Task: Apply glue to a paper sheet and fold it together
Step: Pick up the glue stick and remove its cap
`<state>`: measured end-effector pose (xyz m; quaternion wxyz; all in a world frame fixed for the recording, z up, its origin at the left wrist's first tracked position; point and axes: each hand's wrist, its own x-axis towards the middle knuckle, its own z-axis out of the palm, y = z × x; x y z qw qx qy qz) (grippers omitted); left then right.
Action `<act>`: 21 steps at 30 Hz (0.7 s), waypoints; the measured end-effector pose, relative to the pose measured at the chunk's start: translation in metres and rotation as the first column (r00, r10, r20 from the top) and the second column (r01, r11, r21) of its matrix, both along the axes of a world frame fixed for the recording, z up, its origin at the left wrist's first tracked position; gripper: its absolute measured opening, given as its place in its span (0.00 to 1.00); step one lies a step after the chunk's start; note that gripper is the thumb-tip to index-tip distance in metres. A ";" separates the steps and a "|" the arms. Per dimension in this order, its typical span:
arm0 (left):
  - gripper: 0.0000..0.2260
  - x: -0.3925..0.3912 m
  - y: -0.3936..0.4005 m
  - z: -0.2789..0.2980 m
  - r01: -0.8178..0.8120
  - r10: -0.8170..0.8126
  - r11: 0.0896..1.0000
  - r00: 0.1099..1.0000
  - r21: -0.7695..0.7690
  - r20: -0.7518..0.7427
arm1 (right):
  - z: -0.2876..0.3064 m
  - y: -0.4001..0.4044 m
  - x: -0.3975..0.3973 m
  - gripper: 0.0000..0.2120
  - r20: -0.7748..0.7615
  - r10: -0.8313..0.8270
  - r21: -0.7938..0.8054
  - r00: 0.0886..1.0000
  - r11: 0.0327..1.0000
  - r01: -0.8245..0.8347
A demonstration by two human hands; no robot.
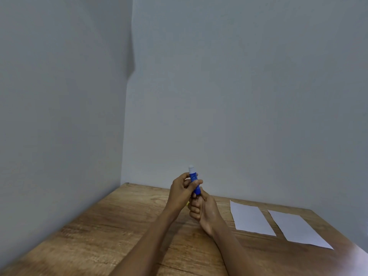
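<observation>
Standing nearly upright above the wooden table [123,226], the blue glue stick [194,183] points its white tip up, long axis vertical. The left hand [182,193] wraps its fingers around the barrel; the right hand [204,213] curls around the base. Two paper sheets [251,218] lie flat near the table's right edge.

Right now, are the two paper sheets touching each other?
Apart. The head view shows a strip of wooden table between the left sheet and right sheet.

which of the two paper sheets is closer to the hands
The left sheet: it lies just right of the right hand, while the other sheet sits farther right, toward the table's edge.
</observation>
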<state>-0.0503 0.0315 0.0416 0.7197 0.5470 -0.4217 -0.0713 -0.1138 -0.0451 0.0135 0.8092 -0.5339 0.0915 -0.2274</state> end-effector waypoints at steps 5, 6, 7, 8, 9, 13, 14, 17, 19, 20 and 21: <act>0.08 0.002 0.004 0.001 -0.035 0.035 0.999 0.999 -0.007 0.006 | 0.000 0.006 0.002 0.22 0.008 0.023 -0.041 1.000 0.999 -0.023; 0.08 0.003 0.004 0.000 -0.039 0.039 0.999 0.999 -0.003 0.013 | 0.000 0.006 0.002 0.21 0.013 0.029 -0.039 0.999 0.999 -0.029; 0.08 0.003 0.004 0.000 -0.035 0.035 0.999 0.999 0.000 0.019 | 0.000 0.006 0.002 0.21 0.015 0.032 -0.031 0.999 0.999 -0.032; 0.08 0.003 0.004 -0.001 -0.028 0.027 1.000 0.999 0.002 0.027 | 0.000 0.005 0.001 0.20 0.015 0.031 -0.019 0.999 0.999 -0.031; 0.08 0.003 0.004 -0.001 -0.018 0.018 1.000 0.999 0.006 0.037 | 0.001 0.005 0.001 0.20 0.012 0.027 -0.005 1.000 1.000 -0.027; 0.06 0.001 0.001 -0.003 0.013 -0.015 1.000 0.997 0.027 0.073 | 0.001 0.001 0.000 0.23 -0.022 -0.010 0.035 1.000 0.999 0.010; 0.06 0.001 0.001 -0.003 0.024 -0.026 0.999 0.997 0.029 0.073 | 0.000 0.000 0.000 0.24 -0.035 -0.019 0.034 0.999 0.999 0.021; 0.07 0.004 -0.001 -0.007 0.054 -0.059 0.997 0.995 0.062 0.076 | -0.001 -0.002 0.002 0.25 -0.118 -0.079 -0.010 0.990 0.997 0.078; 0.09 0.008 -0.001 -0.011 0.043 -0.051 0.995 0.995 0.093 0.089 | -0.003 0.000 0.004 0.23 -0.197 -0.256 -0.246 0.947 0.947 0.205; 0.09 0.010 -0.001 -0.013 0.021 -0.030 0.995 0.996 0.098 0.090 | -0.006 0.000 0.005 0.19 -0.201 -0.372 -0.406 0.906 0.873 0.269; 0.09 0.013 0.000 -0.015 -0.006 -0.002 0.995 0.996 0.096 0.085 | -0.008 -0.001 0.006 0.14 -0.170 -0.477 -0.555 0.862 0.770 0.316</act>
